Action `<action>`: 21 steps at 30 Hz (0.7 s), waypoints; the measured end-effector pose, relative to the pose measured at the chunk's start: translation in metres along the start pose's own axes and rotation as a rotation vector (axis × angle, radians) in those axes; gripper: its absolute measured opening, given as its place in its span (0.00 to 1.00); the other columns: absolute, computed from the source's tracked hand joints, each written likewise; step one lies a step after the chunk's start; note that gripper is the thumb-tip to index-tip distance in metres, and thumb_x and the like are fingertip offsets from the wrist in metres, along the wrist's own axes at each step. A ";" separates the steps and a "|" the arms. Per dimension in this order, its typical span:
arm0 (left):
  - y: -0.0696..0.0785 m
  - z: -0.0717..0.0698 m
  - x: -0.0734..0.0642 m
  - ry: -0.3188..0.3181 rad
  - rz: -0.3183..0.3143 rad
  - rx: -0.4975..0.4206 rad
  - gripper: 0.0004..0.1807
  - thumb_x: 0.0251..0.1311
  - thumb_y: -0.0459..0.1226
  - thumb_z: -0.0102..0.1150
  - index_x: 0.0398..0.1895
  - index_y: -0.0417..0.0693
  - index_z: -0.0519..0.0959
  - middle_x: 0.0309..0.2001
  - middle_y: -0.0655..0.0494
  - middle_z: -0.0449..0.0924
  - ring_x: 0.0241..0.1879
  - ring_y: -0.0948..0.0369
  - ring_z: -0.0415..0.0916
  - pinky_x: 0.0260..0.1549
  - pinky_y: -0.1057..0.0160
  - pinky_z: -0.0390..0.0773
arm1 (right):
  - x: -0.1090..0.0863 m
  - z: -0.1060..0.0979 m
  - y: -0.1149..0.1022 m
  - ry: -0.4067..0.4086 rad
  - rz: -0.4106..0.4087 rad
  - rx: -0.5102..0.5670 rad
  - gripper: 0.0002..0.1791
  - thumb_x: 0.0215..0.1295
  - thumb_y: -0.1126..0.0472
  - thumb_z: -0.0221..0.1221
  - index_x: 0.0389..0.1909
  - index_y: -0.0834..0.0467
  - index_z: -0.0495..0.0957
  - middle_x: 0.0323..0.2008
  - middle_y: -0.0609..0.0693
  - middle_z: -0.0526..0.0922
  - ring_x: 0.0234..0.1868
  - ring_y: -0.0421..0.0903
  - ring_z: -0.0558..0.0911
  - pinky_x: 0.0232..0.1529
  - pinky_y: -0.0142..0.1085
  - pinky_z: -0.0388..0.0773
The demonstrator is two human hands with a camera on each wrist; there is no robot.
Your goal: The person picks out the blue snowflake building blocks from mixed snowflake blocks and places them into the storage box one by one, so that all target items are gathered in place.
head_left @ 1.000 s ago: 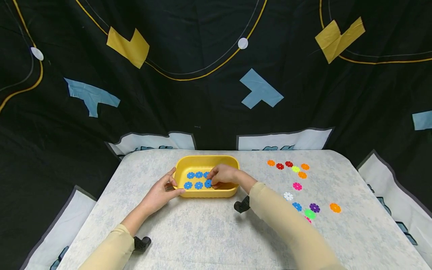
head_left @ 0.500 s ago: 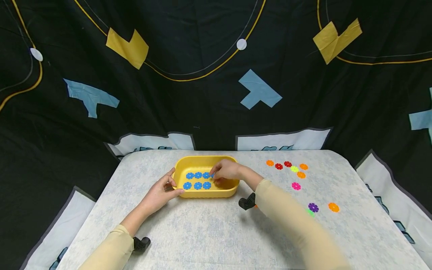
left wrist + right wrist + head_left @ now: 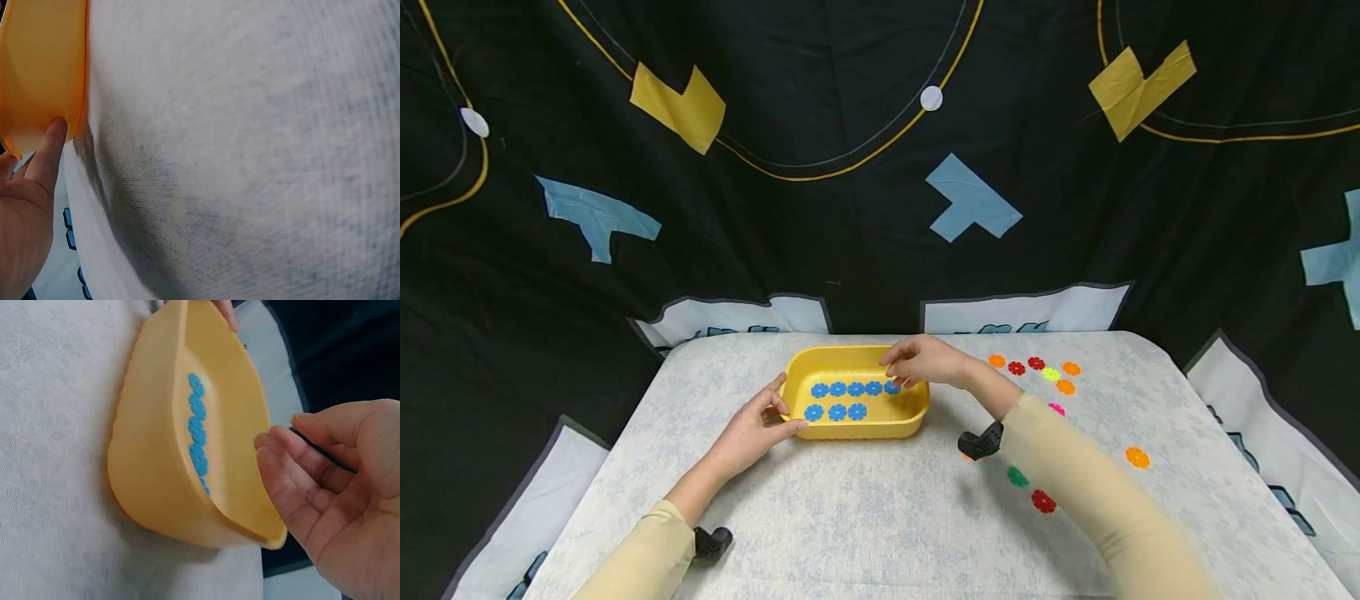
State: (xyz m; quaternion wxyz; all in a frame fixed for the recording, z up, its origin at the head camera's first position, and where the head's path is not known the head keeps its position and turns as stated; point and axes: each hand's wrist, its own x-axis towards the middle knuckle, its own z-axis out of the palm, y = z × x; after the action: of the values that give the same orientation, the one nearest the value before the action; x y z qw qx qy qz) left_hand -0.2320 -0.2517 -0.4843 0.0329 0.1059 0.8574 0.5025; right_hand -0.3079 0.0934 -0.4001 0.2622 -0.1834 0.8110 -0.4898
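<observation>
A yellow plastic tub [image 3: 850, 431] stands at the back middle of the table. Inside it, several blue flower-shaped discs [image 3: 856, 389] lie in a far row, with three blue discs [image 3: 837, 412] in a nearer row. My left hand [image 3: 758, 425] grips the tub's left end, its thumb at the near side and fingers along the left rim. In the left wrist view, a finger of this hand [image 3: 25, 231] touches the tub's outer wall. Over the tub's right end hovers my right hand [image 3: 936, 362]; the right wrist view shows its fingers [image 3: 281, 478] loosely bent with nothing between them.
Loose flower discs in mixed colours lie on the table's right side, among them a green disc [image 3: 1017, 477], a red disc [image 3: 1043, 501] and an orange disc [image 3: 1137, 457]. My right sleeve [image 3: 1067, 467] covers part of that area. A black curtain [image 3: 820, 233] hangs behind the table.
My right hand has moved from the tub's middle toward its right end and lifted. The far row of blue discs now shows more discs on its right. The left hand keeps its hold.
</observation>
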 end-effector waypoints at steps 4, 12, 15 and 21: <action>0.000 0.000 0.000 0.002 0.000 0.007 0.26 0.58 0.51 0.74 0.40 0.45 0.69 0.82 0.50 0.47 0.69 0.44 0.68 0.67 0.50 0.70 | -0.012 -0.013 0.001 0.040 -0.004 -0.008 0.15 0.74 0.62 0.60 0.58 0.58 0.81 0.56 0.60 0.83 0.52 0.54 0.84 0.56 0.50 0.81; 0.002 0.001 -0.002 0.007 0.007 -0.012 0.25 0.60 0.47 0.74 0.41 0.42 0.70 0.82 0.48 0.47 0.68 0.41 0.68 0.66 0.47 0.71 | -0.035 -0.041 0.014 0.142 -0.008 -0.018 0.16 0.74 0.60 0.61 0.59 0.61 0.80 0.52 0.56 0.84 0.52 0.54 0.83 0.53 0.47 0.83; 0.007 0.002 -0.003 0.005 0.006 -0.032 0.23 0.61 0.44 0.74 0.41 0.40 0.70 0.82 0.46 0.46 0.69 0.39 0.67 0.66 0.46 0.70 | -0.045 -0.049 0.020 0.174 -0.008 -0.027 0.17 0.75 0.60 0.60 0.59 0.61 0.79 0.50 0.54 0.85 0.51 0.53 0.84 0.55 0.49 0.82; 0.017 0.002 -0.006 -0.001 0.004 -0.055 0.21 0.62 0.38 0.73 0.41 0.35 0.69 0.81 0.43 0.46 0.68 0.37 0.67 0.66 0.43 0.68 | -0.065 -0.058 0.034 0.229 0.021 -0.044 0.16 0.74 0.57 0.61 0.58 0.58 0.80 0.49 0.52 0.86 0.49 0.52 0.84 0.53 0.45 0.83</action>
State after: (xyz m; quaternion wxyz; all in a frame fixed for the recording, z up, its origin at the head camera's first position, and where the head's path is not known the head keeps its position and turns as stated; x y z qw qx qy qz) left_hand -0.2232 -0.2430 -0.4705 0.0350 0.1070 0.8431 0.5258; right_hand -0.2925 0.1856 -0.3926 0.1688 -0.1237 0.8481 -0.4868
